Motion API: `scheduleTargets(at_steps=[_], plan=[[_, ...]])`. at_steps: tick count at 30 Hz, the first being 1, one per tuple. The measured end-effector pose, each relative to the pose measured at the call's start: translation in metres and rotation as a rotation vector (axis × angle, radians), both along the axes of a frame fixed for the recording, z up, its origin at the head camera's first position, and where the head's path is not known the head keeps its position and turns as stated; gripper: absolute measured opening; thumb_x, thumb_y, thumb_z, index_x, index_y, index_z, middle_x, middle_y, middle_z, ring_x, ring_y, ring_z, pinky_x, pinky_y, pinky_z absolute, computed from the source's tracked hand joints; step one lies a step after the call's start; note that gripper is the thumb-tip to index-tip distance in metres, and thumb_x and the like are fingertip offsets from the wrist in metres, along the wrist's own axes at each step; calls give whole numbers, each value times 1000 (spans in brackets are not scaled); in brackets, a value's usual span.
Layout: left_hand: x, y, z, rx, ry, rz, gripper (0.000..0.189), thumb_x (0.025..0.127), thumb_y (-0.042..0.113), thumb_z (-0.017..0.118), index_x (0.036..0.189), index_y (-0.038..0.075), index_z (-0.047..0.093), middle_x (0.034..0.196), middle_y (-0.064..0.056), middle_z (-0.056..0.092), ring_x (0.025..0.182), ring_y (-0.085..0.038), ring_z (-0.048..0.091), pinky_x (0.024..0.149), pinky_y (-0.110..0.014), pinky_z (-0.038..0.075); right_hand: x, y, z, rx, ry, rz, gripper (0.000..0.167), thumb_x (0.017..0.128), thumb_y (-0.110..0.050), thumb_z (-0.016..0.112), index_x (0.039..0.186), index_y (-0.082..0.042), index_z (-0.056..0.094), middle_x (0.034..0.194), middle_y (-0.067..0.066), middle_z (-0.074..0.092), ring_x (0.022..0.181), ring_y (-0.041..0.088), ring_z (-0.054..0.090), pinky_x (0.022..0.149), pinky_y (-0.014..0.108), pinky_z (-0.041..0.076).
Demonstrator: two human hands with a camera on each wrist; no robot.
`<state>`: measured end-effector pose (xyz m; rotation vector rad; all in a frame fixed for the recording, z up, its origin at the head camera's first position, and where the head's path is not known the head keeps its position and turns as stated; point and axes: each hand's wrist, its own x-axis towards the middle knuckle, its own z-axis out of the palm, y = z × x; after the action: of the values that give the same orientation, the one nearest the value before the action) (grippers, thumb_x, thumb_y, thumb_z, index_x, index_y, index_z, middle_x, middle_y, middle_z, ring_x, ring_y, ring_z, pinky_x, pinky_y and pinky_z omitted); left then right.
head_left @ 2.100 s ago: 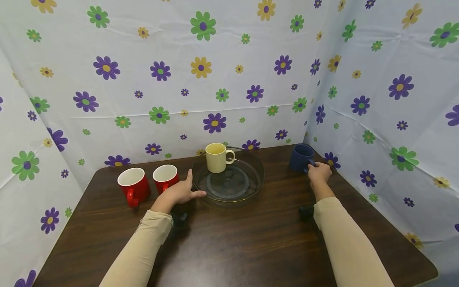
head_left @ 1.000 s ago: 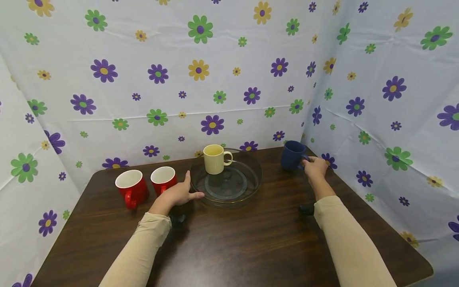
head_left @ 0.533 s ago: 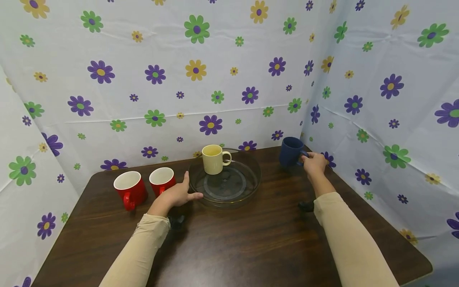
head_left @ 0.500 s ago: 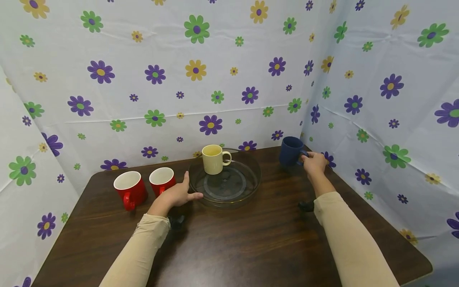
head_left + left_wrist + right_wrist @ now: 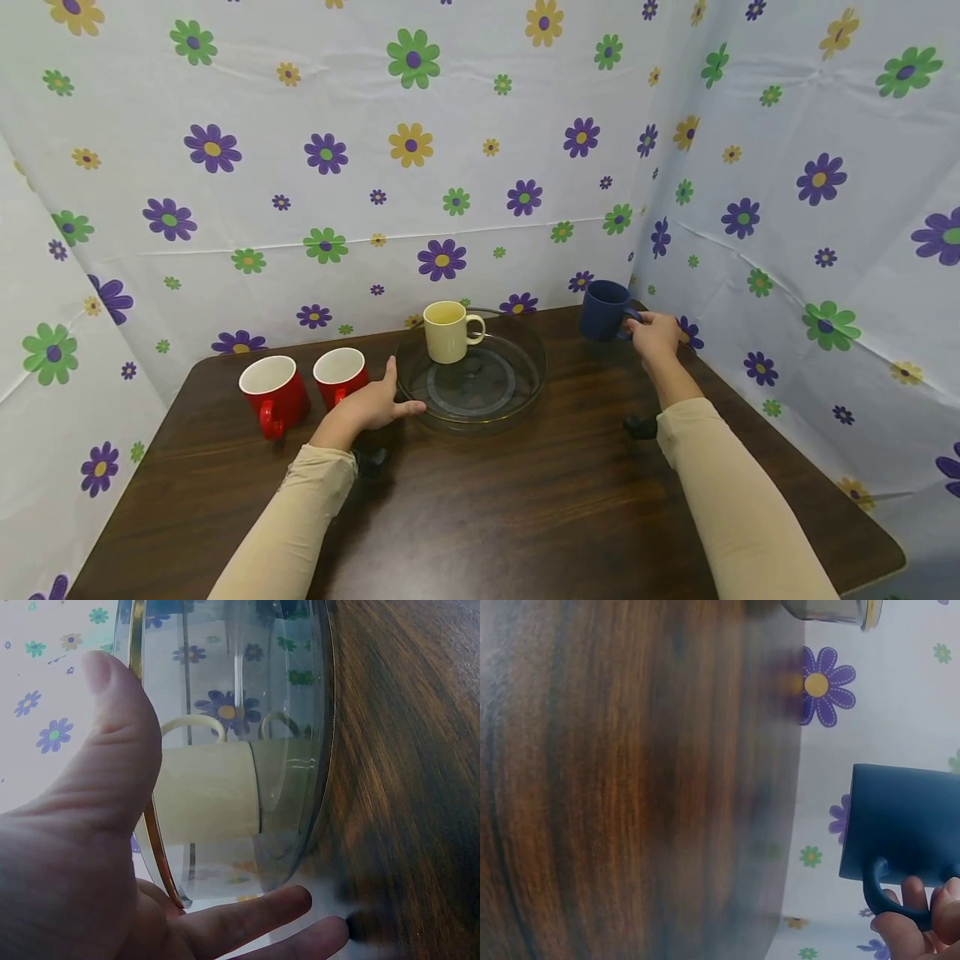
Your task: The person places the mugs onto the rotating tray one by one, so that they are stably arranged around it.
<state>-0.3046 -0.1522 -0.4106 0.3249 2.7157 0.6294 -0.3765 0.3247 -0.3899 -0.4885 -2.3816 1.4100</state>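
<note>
Blue mug (image 5: 602, 317), far right | likely hard, breakable; hold by handle (image 5: 870, 889) | right hand (image 5: 656, 335): fingers curled round handle | left hand (image 5: 367, 406): spread, against glass dish (image 5: 491, 424)

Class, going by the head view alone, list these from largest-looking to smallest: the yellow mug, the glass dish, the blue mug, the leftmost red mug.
1. Glass dish
2. Leftmost red mug, perhaps helped by nearness to the camera
3. Yellow mug and blue mug: too alike to rank

Flowered backdrop (image 5: 360, 175) (creased), brown table (image 5: 525, 500)
</note>
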Motion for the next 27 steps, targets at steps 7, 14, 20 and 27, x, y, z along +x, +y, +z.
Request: scheduleTargets(at_steps=[7,14,20,27], plan=[[0,0,2,0,2,-3,123,91,64,63,156,-9,-12,149,-38,40,131,-49,52,107,-61,42,2,-4,5,-5,4,8,33,102,-10,61,131,6,65,123,25,68,106,29,63,84,31,48],[-1,1,3,-1,2,1,122,91,63,63,156,-8,-12,149,-38,40,130,-48,53,107,-60,42,1,-10,10,-9,25,20,35,102,-10,61,132,6,63,124,25,67,109,31,63,99,41,49],[0,1,3,-6,-1,-6,122,91,63,62,156,-8,-12,148,-38,41,130,-48,53,107,-60,42,3,-18,15,-45,46,52,34,102,-8,61,132,7,63,123,26,68,112,32,65,102,39,50],[1,0,1,-5,12,-9,122,91,64,62,156,-9,-11,146,-39,43,127,-47,56,106,-59,44,4,-31,21,-24,65,90,34,103,-11,60,131,7,64,122,25,68,113,33,65,97,36,51]])
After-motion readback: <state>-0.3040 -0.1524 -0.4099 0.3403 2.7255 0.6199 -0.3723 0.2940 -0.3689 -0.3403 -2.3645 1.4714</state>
